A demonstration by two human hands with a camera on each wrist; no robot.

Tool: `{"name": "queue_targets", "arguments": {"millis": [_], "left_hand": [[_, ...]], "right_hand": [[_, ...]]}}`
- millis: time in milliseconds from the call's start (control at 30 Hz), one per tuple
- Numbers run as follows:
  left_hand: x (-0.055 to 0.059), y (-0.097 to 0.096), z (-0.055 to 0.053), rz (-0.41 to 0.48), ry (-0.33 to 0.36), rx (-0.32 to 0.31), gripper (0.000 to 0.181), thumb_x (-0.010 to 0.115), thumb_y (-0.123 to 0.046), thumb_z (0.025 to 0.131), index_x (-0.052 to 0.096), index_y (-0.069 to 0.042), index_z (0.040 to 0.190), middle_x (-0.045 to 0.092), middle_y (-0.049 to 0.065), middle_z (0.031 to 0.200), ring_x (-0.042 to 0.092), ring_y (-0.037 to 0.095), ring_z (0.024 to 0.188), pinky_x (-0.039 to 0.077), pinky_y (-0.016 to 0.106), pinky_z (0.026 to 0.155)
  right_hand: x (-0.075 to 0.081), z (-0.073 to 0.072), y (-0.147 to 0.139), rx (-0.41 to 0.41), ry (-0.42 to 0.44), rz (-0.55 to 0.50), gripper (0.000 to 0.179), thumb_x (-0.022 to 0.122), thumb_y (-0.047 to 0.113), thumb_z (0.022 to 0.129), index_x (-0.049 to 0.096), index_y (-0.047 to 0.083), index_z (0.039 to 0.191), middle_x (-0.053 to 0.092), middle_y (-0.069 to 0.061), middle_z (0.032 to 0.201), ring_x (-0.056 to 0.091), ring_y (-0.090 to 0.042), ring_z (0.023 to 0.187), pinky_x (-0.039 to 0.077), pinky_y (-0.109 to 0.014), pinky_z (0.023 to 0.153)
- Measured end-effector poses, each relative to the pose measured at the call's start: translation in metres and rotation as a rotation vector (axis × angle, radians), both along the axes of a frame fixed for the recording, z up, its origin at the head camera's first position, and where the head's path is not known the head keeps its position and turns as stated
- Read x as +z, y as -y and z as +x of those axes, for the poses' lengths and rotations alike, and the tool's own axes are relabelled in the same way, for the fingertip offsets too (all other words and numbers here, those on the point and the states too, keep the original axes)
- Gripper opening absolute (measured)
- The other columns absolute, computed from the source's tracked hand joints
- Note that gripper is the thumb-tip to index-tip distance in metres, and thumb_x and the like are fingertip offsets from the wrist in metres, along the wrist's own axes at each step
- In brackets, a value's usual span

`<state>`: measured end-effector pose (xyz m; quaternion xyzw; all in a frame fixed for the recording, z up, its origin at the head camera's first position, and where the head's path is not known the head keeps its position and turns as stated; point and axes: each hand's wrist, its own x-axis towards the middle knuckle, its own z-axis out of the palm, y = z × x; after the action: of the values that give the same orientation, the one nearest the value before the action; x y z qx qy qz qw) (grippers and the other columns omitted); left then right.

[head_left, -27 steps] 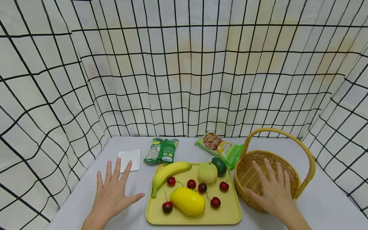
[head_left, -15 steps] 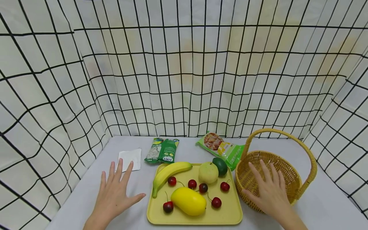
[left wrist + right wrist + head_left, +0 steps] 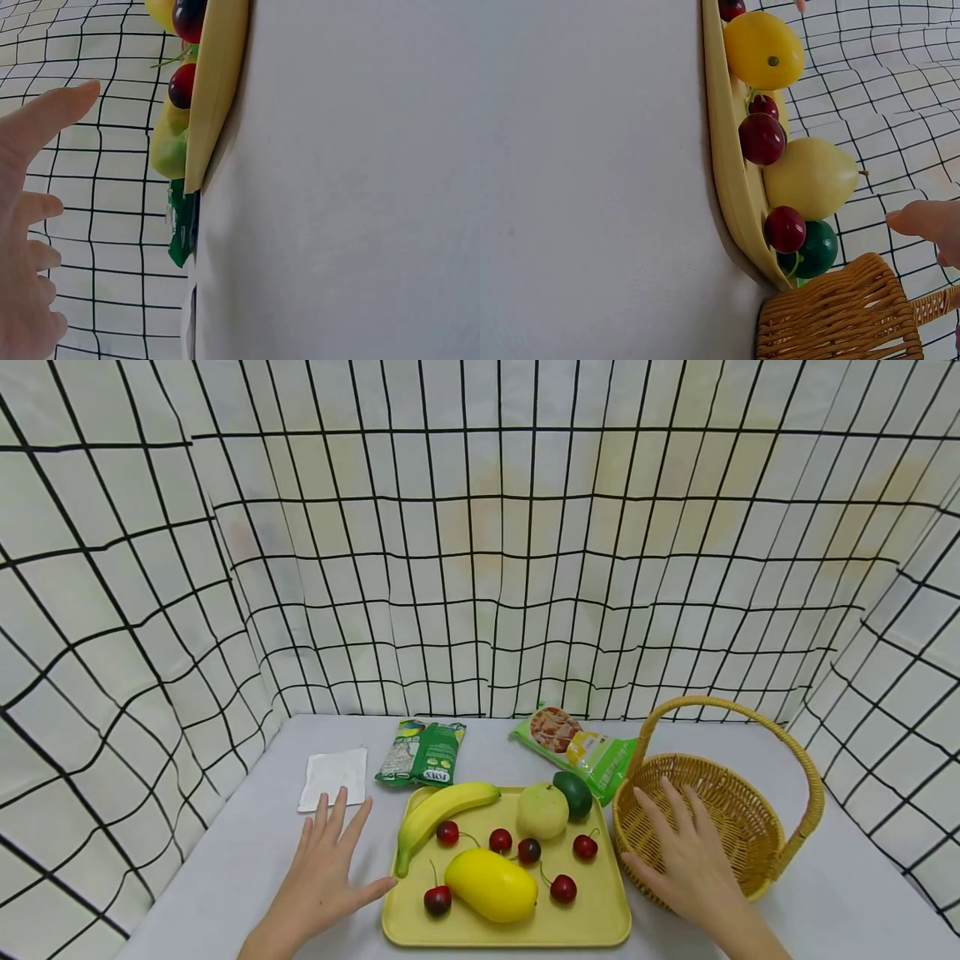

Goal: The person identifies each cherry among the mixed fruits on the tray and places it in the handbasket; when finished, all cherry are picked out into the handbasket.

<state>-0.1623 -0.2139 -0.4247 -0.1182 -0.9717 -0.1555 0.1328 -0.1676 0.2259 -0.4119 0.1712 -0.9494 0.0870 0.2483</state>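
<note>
Left of the yellow tray [image 3: 450,935], my left hand [image 3: 322,877] hovers with spread, straight fingers and holds nothing. My right hand [image 3: 690,864] is likewise spread and free, in front of the wicker basket [image 3: 742,810] and hiding part of it. On the tray lie a banana [image 3: 438,814], a yellow mango [image 3: 491,885], a pale round pear [image 3: 542,811], a dark green fruit [image 3: 573,795] and several cherries [image 3: 563,888]. In the right wrist view the basket [image 3: 840,315] stands close beside the tray's end, below the thumb [image 3: 919,219].
Behind the tray lie a green snack packet [image 3: 422,753] and a light green food packet [image 3: 577,747]. A flat white square [image 3: 333,779] rests on the table at the left. Black-gridded white cloth walls [image 3: 480,568] enclose the back and sides.
My left hand has moved right, closer to the tray, and a little toward me, uncovering more of the white square. My right hand has shifted slightly left over the basket. The objects stay put.
</note>
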Motion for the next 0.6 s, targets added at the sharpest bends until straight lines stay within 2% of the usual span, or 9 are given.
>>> {"name": "queue_targets", "arguments": {"millis": [233,600], "left_hand": [[-0.011,-0.006,-0.001,-0.012,0.036,-0.001,0.099,0.070,-0.063,0.064,0.037,-0.009,0.140,0.020,0.026,0.146,0.007,0.046,0.134,0.010,0.066,0.101],[-0.032,-0.010,-0.004,-0.006,0.159,-0.026,0.100,0.065,-0.068,0.063,0.040,-0.007,0.139,0.025,0.025,0.144,0.011,0.048,0.132,0.012,0.067,0.100]], "right_hand": [[-0.001,-0.003,0.004,0.083,-0.043,-0.018,0.074,0.077,0.032,0.070,0.045,0.008,0.132,0.031,-0.025,0.138,0.030,-0.047,0.121,0.031,-0.060,0.093],[-0.007,-0.007,0.016,0.151,-0.048,0.021,0.071,0.076,0.028,0.070,0.048,0.006,0.131,0.038,-0.023,0.135,0.036,-0.042,0.120,0.035,-0.057,0.094]]}}
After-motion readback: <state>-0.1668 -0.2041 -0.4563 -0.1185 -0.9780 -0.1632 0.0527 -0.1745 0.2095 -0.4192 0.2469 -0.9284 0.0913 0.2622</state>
